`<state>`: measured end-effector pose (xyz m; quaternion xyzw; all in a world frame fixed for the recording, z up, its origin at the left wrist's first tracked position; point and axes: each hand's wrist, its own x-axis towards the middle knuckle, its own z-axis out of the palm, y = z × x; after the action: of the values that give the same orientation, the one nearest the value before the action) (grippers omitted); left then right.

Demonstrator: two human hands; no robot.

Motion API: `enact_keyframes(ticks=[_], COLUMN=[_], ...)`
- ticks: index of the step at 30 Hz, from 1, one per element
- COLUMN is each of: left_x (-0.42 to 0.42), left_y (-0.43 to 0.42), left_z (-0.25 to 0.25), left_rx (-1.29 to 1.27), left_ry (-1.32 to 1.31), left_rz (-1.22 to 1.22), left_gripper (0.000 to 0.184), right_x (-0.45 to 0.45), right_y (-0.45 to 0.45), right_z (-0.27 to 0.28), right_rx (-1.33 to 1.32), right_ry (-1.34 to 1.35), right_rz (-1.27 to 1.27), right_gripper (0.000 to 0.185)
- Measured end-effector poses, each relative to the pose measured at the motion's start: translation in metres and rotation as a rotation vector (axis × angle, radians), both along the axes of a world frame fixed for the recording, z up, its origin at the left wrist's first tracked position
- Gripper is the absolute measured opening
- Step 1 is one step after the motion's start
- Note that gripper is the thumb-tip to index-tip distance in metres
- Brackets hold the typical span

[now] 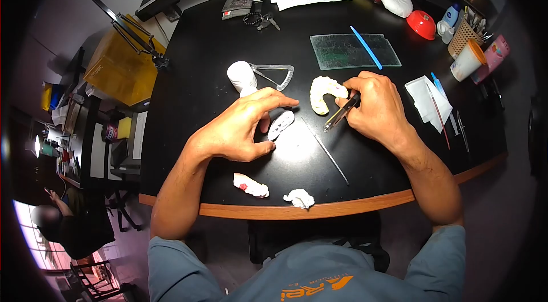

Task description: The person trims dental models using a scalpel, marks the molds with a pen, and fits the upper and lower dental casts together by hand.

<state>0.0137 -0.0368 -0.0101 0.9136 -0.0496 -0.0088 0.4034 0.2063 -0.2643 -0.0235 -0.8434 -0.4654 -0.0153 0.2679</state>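
My left hand [242, 122] is open over the black table, its fingers and thumb spread around a small grey-white dental piece [281, 125]. Whether the fingers touch that piece is hard to tell. My right hand [377, 108] is closed on a dark pen [339, 115] with a clear end that points down and left. Its fingertips also reach the end of a cream horseshoe-shaped dental cast [318, 96], which lies on the table. Between the hands rests a thin metal instrument [325, 152].
Near the front edge lie a cast piece with a red spot [251, 185] and a crumpled white wad [299, 198]. Behind my left hand are a white jar [242, 75] and a caliper [282, 78]. A glass slab [339, 53] bears a blue-handled tool [366, 48]. Tools and tissue [425, 102] lie right.
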Motion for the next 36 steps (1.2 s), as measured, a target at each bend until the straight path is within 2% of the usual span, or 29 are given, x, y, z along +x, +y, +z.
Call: enact_keyframes(ticks=[2,5,7,10,13,15,18,20,23,29,36], left_x=[0.000,-0.001,-0.003,-0.004,-0.004,0.001,0.002,0.004,0.006,0.005,0.006], left_y=[0.001,0.003,0.004,0.005,0.006,0.008,0.011,0.006,0.003,0.001,0.003], left_z=[-0.002,-0.002,-0.002,-0.001,0.005,-0.001,-0.003,-0.004,-0.007,-0.005,-0.008], left_rx=[0.005,0.009,0.000,-0.008,-0.111,-0.257,-0.326,-0.323,-0.313,-0.285,-0.314], left_ry=[-0.008,-0.017,-0.023,-0.080,-0.101,-0.172,-0.196,-0.220,-0.260,-0.282,-0.247], left_rz=[-0.020,-0.027,-0.008,0.033,0.129,0.183,0.186,0.215,0.227,0.260,0.232], left_gripper=[0.087,0.089,0.090,0.082,0.049,0.027,0.023,0.022,0.021,0.017,0.016], right_x=[-0.003,-0.004,-0.011,-0.024,-0.043,-0.062,-0.085,-0.095,-0.112,-0.116,-0.103], right_y=[0.001,0.002,0.004,0.006,0.004,0.005,0.007,0.011,0.015,0.018,0.019], right_z=[0.003,0.001,0.008,0.015,0.021,0.017,0.008,0.000,-0.005,-0.004,-0.008], right_rx=[0.028,0.245,0.366,0.527,0.514,0.437,0.269,0.204,0.166,0.114,0.299], right_ry=[-0.024,-0.078,-0.064,-0.092,-0.210,-0.194,-0.185,-0.237,-0.154,-0.081,0.123], right_rz=[-0.009,0.052,0.139,0.340,0.581,0.726,0.894,0.937,0.915,0.895,0.817], right_gripper=[0.025,0.036,0.031,0.023,0.022,0.020,0.022,0.031,0.038,0.032,0.015])
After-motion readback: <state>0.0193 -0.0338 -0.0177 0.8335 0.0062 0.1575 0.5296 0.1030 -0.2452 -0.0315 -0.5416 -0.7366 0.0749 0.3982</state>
